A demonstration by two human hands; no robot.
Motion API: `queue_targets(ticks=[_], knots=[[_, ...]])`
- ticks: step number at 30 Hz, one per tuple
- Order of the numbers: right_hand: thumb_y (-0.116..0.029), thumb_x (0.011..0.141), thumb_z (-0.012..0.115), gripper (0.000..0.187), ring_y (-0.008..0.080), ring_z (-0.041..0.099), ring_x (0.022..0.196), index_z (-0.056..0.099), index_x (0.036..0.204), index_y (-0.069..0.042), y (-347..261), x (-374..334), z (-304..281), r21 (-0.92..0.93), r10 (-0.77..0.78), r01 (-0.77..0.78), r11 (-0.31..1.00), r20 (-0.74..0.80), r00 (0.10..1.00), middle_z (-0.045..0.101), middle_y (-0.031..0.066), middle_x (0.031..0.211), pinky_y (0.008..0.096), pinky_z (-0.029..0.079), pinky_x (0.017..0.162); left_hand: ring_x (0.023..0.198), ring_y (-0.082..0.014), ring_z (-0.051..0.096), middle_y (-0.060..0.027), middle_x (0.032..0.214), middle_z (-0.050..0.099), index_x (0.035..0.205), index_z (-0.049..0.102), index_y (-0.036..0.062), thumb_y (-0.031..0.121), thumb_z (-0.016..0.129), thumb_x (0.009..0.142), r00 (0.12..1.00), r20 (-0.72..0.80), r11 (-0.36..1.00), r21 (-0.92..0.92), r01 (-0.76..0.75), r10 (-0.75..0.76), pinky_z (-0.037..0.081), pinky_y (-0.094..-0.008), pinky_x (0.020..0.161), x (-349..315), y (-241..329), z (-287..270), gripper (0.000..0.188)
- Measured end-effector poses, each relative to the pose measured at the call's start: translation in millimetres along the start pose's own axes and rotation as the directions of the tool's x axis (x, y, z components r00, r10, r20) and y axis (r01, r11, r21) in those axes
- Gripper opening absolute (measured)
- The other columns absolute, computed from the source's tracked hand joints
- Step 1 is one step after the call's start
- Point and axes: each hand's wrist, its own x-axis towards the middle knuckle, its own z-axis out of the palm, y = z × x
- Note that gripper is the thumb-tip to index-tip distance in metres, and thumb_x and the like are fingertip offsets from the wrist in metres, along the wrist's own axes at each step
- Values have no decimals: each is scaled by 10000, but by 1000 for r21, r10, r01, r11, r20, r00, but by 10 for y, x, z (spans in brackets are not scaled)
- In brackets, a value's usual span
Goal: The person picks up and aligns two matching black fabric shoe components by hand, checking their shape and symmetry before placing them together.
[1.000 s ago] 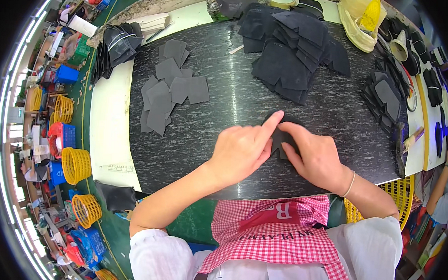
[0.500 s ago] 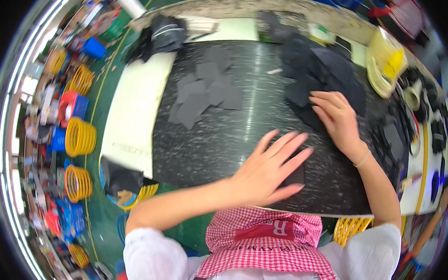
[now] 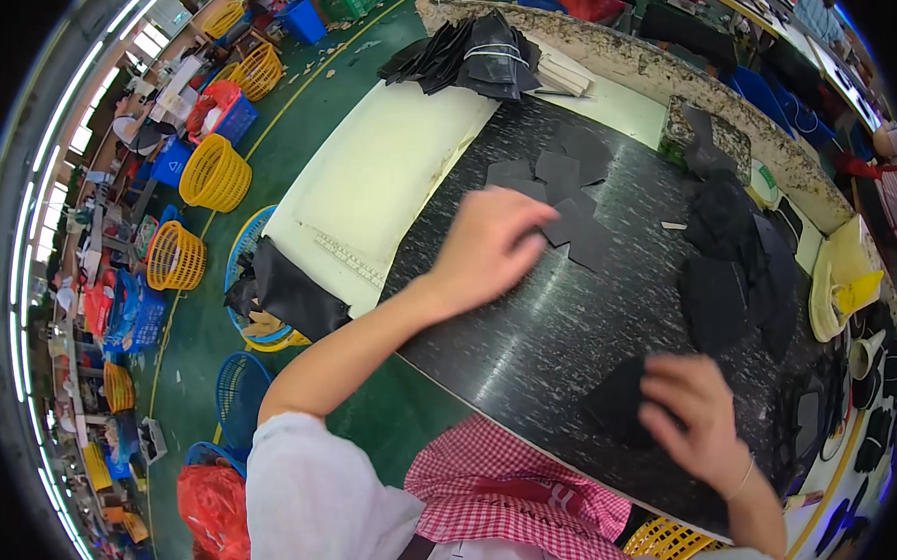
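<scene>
My left hand (image 3: 490,244) is over the near left side of a loose group of flat dark-grey cut pieces (image 3: 576,221). Its fingers are bent, the thumb stands apart from them, and nothing shows in the gap. Near the front edge of the black board (image 3: 495,357), my right hand (image 3: 698,416) has its fingers and thumb on a black flat piece (image 3: 615,399); motion blurs both. A heap of larger black sheet pieces (image 3: 724,282) lies beyond my right hand. A small white strip (image 3: 674,226) rests left of that heap.
A white board (image 3: 373,167) lies left of the black one, with a tied bundle of black pieces (image 3: 498,57) behind. A yellow container (image 3: 844,272) stands at the far right. Baskets, among them a yellow one (image 3: 216,173), line the green floor on the left.
My left hand has moved from the front edge up to the grey pieces. My right hand has come from the black heap toward the front edge with a black piece. The view has turned.
</scene>
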Motion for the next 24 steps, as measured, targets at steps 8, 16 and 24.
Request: queue_targets(ticks=[8, 16, 24], knots=[[-63, 785, 664, 234, 349, 500, 1133, 593, 1003, -21, 696, 1737, 416, -145, -201, 187, 972, -95, 975, 537, 143, 1214, 423, 408, 964, 1094, -298, 532, -115, 1197, 547, 1121, 587, 37, 152, 685, 796, 980, 127, 973, 154, -171, 152, 417, -397, 936, 187, -373, -35, 358], [44, 786, 612, 219, 171, 605, 906, 603, 1005, 32, 653, 1853, 668, 299, 55, -96, 949, 143, 988, 624, 96, 986, 291, 473, 835, 785, -354, 607, -131, 779, 609, 797, 661, 107, 215, 676, 623, 983, 73, 986, -2, -167, 166, 499, -481, 637, 148, -466, 105, 206], [-223, 976, 503, 311, 304, 549, 1085, 597, 1154, 14, 795, 2026, 331, 223, 18, -81, 971, 269, 963, 618, 172, 1144, 418, 389, 976, 732, -301, 654, -76, 737, 683, 740, 689, 185, 308, 628, 692, 1000, -19, 1000, -21, 3, -3, 496, -449, 630, 566, -746, 580, 146]])
